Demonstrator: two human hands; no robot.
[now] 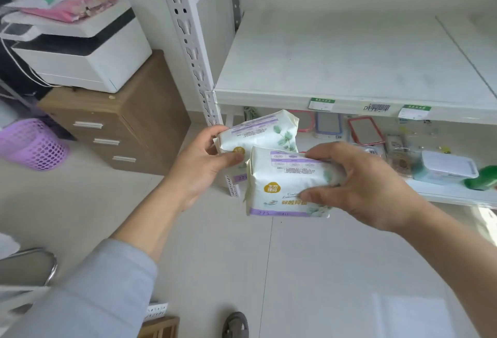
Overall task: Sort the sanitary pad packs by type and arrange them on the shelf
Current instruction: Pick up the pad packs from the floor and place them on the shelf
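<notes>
Nearest to us, our left arm wears a soft grey sleeve [88, 292], and both arms reach forward over the pale tiled floor [220, 257]. Our right hand [360, 184] pinches a soft white plastic pad pack with a lilac stripe and a gold badge [282, 184]: the thumb lies on its printed front, the other fingers curl over its top edge. Our left hand [199, 165] grips a second, similar white pad pack with green leaf print [263, 133], thumb pressed on the front, fingers curled behind it. This pack sits partly behind the first one. Both packs are in the air, in front of the lower shelf level. Behind them stands the white metal shelf [336, 63], its upper board smooth and bare, with paper labels on its edge. To the left we see a perforated white post [188, 42], a brown wooden drawer cabinet [126, 128] and a boxy white printer [78, 50] on it.
</notes>
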